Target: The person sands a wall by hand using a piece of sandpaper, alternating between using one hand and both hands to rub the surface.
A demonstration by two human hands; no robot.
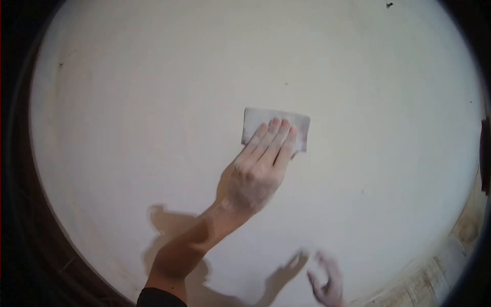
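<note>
Left hand point(258, 171) flat, fingers together, pins a thin grey sandpaper sheet point(276, 128) to the white wall point(128, 102); light, floppy, best pressed mid-sheet; right hand point(327, 284) loose, empty.

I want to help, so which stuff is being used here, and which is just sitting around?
In use:
- left hand, pressed flat on the sheet
- grey sheet, maybe sandpaper
- white wall

Just around:
- right hand, low down, blurred, holding nothing
- pale boards at the lower right
</note>
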